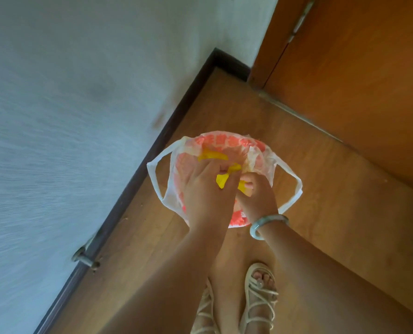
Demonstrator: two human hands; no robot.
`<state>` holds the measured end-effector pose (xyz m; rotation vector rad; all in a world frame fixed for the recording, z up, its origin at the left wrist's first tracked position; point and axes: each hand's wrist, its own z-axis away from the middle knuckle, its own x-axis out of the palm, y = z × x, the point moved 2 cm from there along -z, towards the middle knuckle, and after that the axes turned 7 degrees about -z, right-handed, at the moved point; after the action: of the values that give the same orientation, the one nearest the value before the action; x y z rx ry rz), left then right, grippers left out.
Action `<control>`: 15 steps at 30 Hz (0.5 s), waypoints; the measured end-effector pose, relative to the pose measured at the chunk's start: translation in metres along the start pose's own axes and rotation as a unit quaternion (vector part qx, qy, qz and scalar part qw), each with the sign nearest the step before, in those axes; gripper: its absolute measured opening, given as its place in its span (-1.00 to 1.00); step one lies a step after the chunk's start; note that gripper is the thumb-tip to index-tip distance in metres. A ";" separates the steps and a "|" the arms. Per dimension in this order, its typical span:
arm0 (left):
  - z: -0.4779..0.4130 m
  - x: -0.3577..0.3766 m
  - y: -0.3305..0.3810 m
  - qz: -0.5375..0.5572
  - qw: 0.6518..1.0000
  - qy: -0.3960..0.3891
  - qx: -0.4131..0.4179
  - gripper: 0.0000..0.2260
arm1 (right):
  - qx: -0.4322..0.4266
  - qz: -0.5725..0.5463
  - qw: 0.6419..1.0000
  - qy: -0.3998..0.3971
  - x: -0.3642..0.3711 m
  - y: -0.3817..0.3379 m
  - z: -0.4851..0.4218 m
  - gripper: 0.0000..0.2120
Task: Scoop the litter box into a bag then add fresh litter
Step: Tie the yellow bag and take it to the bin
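Note:
A white plastic bag with red-orange print [227, 143] hangs in front of me above the wooden floor, its two handle loops sticking out left and right. My left hand [205, 191] and my right hand [258, 194], with a pale green bangle on its wrist, both reach into the bag's mouth. Each hand grips a yellow plastic thing [222, 180], part of which lies deeper in the bag; I cannot tell what it is. No litter box is in view.
A white wall with a dark baseboard [138, 182] runs along the left. A brown wooden door [359, 75] stands at the upper right. A metal door stop [85, 257] sits at the baseboard. My sandalled feet [258, 295] stand on the floor below.

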<state>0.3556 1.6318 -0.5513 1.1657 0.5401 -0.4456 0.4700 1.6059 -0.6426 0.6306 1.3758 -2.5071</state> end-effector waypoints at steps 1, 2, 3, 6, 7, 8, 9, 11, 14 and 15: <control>-0.003 0.007 -0.008 -0.020 1.000 -0.004 -0.005 -0.95 | -0.002 -0.001 1.000 0.000 -0.001 0.003 -0.003 -0.72; -0.007 0.013 -0.015 -0.041 0.999 -0.011 -0.007 -0.98 | -0.004 0.000 1.000 -0.002 -0.002 0.005 -0.006 -0.72; -0.009 0.019 -0.020 -0.064 0.998 -0.017 -0.006 -0.95 | -0.009 -0.001 1.000 -0.005 -0.004 0.006 -0.008 -0.72; -0.012 0.028 -0.033 -0.121 0.992 -0.033 -0.002 -0.89 | -0.019 -0.002 1.000 -0.020 -0.010 0.005 -0.010 -0.72; -0.012 0.029 -0.035 -0.140 0.989 -0.037 0.005 -0.89 | -0.023 0.002 0.999 -0.025 -0.012 0.004 -0.010 -0.72; -0.011 0.029 -0.036 -0.160 0.986 -0.042 0.013 -0.89 | -0.029 0.008 0.999 -0.029 -0.014 0.001 -0.009 -0.72; -0.010 0.027 -0.035 -0.178 0.983 -0.049 0.018 -0.88 | -0.034 0.014 0.999 -0.031 -0.017 -0.001 -0.008 -0.73; -0.007 0.021 -0.030 -0.208 0.976 -0.068 0.018 -0.83 | -0.047 0.029 0.998 -0.036 -0.024 -0.011 -0.006 -0.73; -0.005 0.009 -0.018 -0.252 0.963 -0.090 0.038 -0.74 | -0.067 0.061 0.995 -0.045 -0.037 -0.033 0.000 -0.73; -0.005 0.004 -0.013 -0.265 0.959 -0.096 0.042 -0.71 | -0.077 0.068 0.994 -0.044 -0.041 -0.042 0.002 -0.74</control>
<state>0.3500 1.6316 -0.5647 1.0366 0.6676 -1.0402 0.4899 1.6257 -0.5913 0.5561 1.4267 -2.2686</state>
